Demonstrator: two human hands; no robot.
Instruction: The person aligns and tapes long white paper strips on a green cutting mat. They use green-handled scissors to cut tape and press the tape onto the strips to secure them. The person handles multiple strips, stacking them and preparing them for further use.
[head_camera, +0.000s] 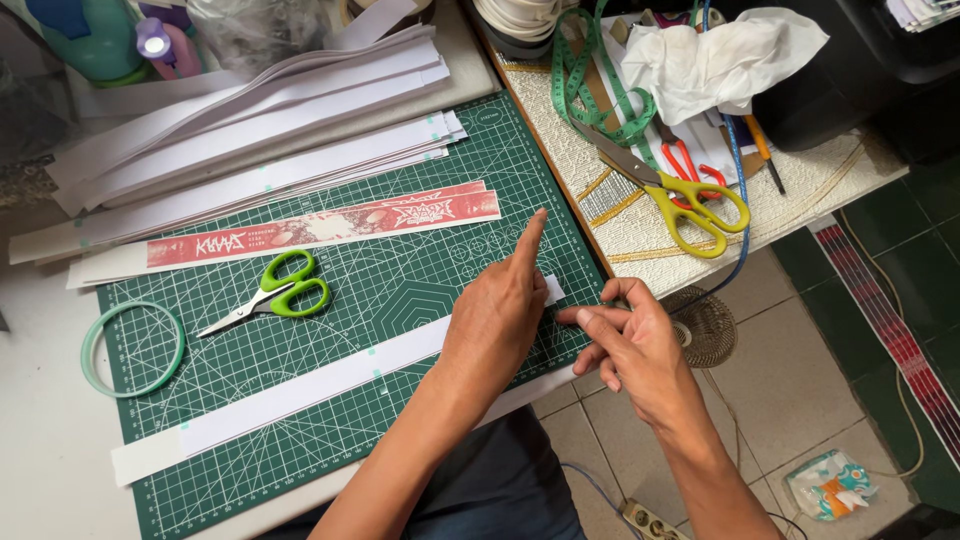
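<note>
A long white paper strip (300, 392) lay flat across the green cutting mat (400, 290). The left hand (497, 318) pressed its end down, forefinger extended; the right hand (625, 340) pinched that end, steadying it.

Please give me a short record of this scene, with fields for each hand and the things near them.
surface: green cutting mat
left hand: rests on the long white paper strip, index finger raised
right hand: pinches the strip's end at the mat edge
near the hands: green-handled scissors; red printed strip; green tape ring
beside the mat: yellow-handled scissors; green measuring tape
</note>
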